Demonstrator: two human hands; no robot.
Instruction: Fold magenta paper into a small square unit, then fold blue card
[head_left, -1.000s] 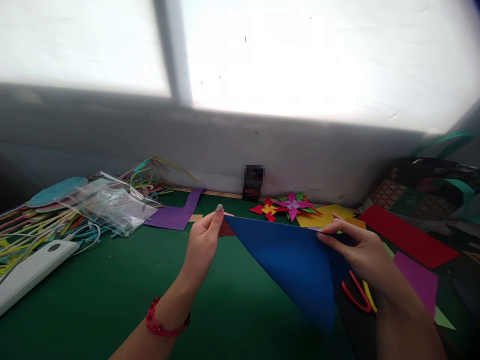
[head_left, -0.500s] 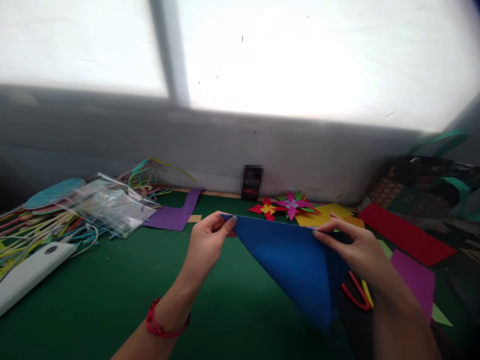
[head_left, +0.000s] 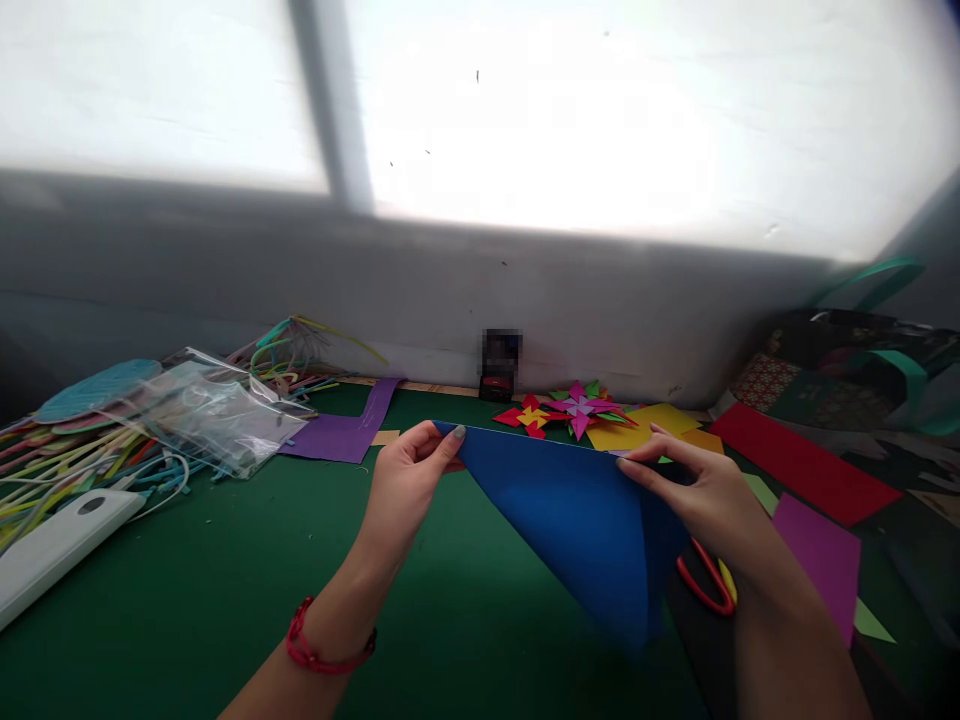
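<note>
A sheet of blue paper [head_left: 559, 510], folded over into a triangle, hangs in the air between my two hands. My left hand [head_left: 411, 475] pinches its upper left corner between thumb and fingers; a red cord bracelet [head_left: 319, 650] circles that wrist. Toward the other end of the top edge, my right hand [head_left: 694, 480] grips the paper with thumb and index finger. The lower point of the sheet droops and is blurred, above the green tabletop [head_left: 450, 620]. Red-and-yellow-handled scissors [head_left: 705, 580] lie beneath my right hand, partly covered by it.
Folded paper flowers [head_left: 577, 408] lie at the back beside yellow paper [head_left: 637, 430]. Red paper [head_left: 810, 460] and magenta paper [head_left: 817, 560] are on the right. Purple paper [head_left: 334, 438], a plastic bag [head_left: 232, 415], pipe cleaners [head_left: 97, 460] and a white device [head_left: 71, 545] occupy the left.
The whole view has shifted slightly, so things appear a little further left. Both hands keep their pinch on the blue paper, whose lower point has swung a bit.
</note>
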